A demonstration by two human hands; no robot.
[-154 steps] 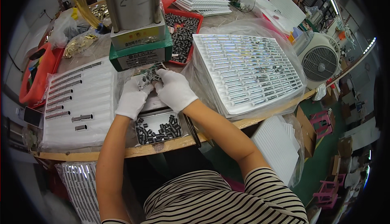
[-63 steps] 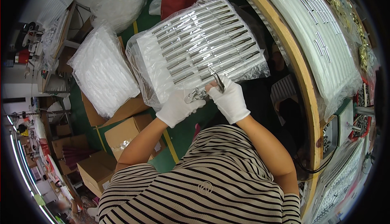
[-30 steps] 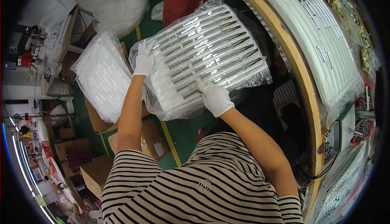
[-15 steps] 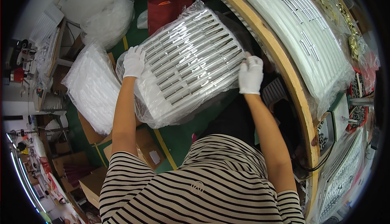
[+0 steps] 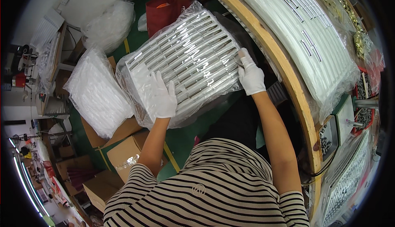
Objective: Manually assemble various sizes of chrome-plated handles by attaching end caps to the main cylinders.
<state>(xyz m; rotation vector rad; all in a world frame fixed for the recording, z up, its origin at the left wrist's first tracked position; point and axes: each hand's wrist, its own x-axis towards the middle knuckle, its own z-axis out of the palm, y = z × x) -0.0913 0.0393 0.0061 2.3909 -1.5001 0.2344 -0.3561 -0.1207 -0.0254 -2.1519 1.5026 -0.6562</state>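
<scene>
A white ribbed tray point(image 5: 139, 78), wrapped in clear plastic film, is tilted in front of me. Rows of shiny metal rods point(image 5: 193, 56) lie in its grooves under the film. My left hand point(image 5: 163, 98), in a white glove, rests on the tray's near left part, fingers apart and nothing held. At the right edge my right hand point(image 5: 251, 75), gloved with bare fingertips showing, has its thumb and fingers closed on the tray's wrapped rim. What supports the tray underneath is hidden.
A wooden-edged bench point(image 5: 284, 62) curves along my right, bearing another wrapped tray point(image 5: 325, 68) of rods. Left of me, a wrapped white stack point(image 5: 96, 93) sits on cardboard. Open boxes point(image 5: 103, 188) stand lower left; a red bag point(image 5: 159, 15) is beyond the tray.
My left hand has moved from the tray's far left edge toward me and right, onto its near left part. My right hand has slid slightly up and left along the right edge.
</scene>
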